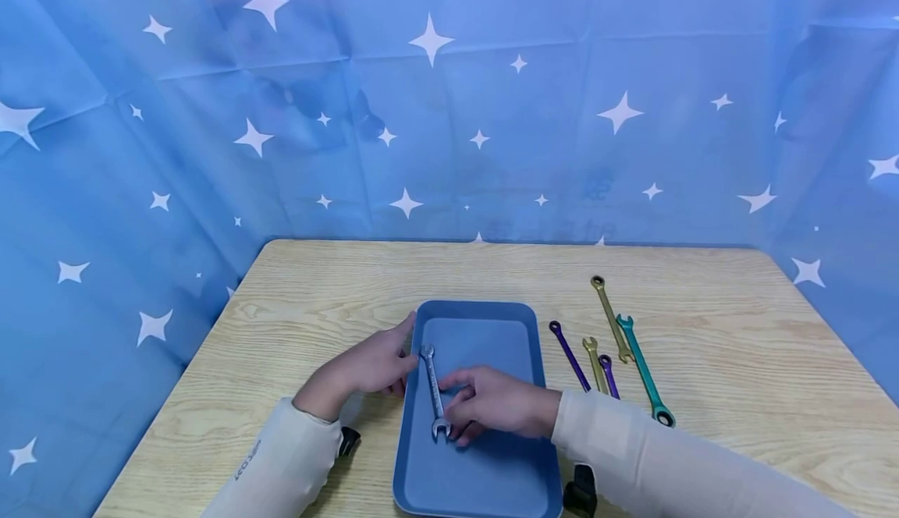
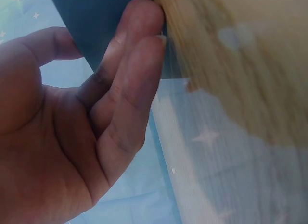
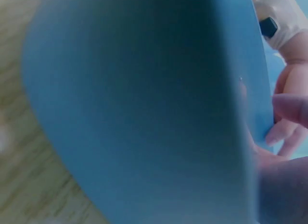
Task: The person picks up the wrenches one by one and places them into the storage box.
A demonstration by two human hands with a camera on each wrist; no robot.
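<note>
A blue tray lies lengthwise in front of me. Inside it, along the left side, is a silver open-end wrench. My left hand is at the tray's left wall, fingertips right at the rim. In the left wrist view its fingers are mostly straight, against the tray's dark side. My right hand reaches over the tray from the right, with loosely bent fingers beside the wrench's lower end. The right wrist view shows mainly the tray's outer side, which hides most of that hand.
Right of the tray lie a long purple wrench, a short gold wrench, a short purple wrench, a long gold wrench and a teal wrench. The right sleeve overlaps some lower ends. A starry blue curtain backs the wooden table.
</note>
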